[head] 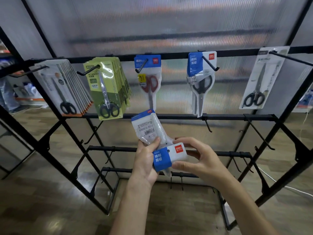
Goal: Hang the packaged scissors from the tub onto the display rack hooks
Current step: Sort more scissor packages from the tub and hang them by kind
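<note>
Left hand (pixel 146 160) and right hand (pixel 198 160) grip two scissors packs (pixel 169 158).

Display rack (pixel 169 117): black metal bars and hooks, matt painted finish. Back panel (pixel 169 22): translucent ribbed plastic sheet, slight sheen. Held scissor packs (pixel 157 143): glossy clear plastic pouches, crinkled, with blue and white printed paper headers. Packs at the rack's top-left corner (pixel 67 89): matt card backing under a clear glossy blister, black plastic handles. Green packs (pixel 106 89): printed card, shiny blister, bright metal blades. Floor (pixel 42 200): wood-look planks, smooth, low gloss.
</note>
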Demonstrator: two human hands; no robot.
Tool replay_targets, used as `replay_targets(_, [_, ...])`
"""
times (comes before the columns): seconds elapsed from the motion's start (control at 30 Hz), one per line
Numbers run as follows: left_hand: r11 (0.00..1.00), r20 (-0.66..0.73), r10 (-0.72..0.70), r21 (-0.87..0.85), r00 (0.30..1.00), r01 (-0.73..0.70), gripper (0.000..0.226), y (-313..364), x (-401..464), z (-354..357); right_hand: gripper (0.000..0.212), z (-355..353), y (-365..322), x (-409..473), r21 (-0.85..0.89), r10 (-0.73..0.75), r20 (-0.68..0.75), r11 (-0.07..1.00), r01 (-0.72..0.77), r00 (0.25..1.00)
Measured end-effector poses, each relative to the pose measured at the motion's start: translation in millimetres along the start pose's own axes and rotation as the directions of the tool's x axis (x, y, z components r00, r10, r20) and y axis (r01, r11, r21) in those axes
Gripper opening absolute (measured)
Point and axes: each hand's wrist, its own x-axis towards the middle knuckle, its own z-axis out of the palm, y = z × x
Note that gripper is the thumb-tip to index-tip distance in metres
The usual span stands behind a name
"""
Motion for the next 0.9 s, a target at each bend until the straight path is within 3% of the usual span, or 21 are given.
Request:
replay_targets(0.23, [1.000, -0.025, -0.003, -0.024, 1.000, 0.003, 0.046, -3.3, 0.7, -7.9, 0.023, 8.9, 2.6, -2.7, -0.116, -0.042, -0.081, 0.993, 0.032, 0.996])
replay_targets(0.43, [0.999, -0.036, -0.046, 0.008, 0.998, 0.046, 0.032, -3.8, 0.3, -14.1, 0.014, 8.1, -3.7, -3.2, 0.067, -0.101, -0.131, 0.992, 0.110, 0.986])
replay_targets(0.53, [0.997, -0.004, -0.035, 0.068, 0.999, 0.035, 0.026, -2.2, -1.7, -15.9, 0.012, 0.1, -17.6, 0.3, 0.207, -0.107, -0.286, 0.963, 0.170, 0.952])
replay_targets(0.67, [0.993, 0.011, -0.001, 0.121, 1.000, -0.001, 0.026, 1.4, -0.9, -16.8, 0.013, -13.9, -31.2, 3.1, 0.358, 0.000, -0.420, 0.919, 0.166, 0.907])
replay_targets(0.8, [0.983, 0.050, 0.008, 0.185, 0.999, -0.017, 0.026, 2.9, -3.4, -18.8, 0.025, -12.9, -35.6, 4.8, 0.521, 0.137, -0.423, 0.845, 0.117, 0.896])
replay_targets(0.9, [0.980, 0.073, 0.003, 0.199, 0.997, -0.018, 0.026, 2.0, -6.3, -17.3, 0.031, -12.8, -35.0, 6.3, 0.544, 0.147, -0.391, 0.833, 0.099, 0.909])
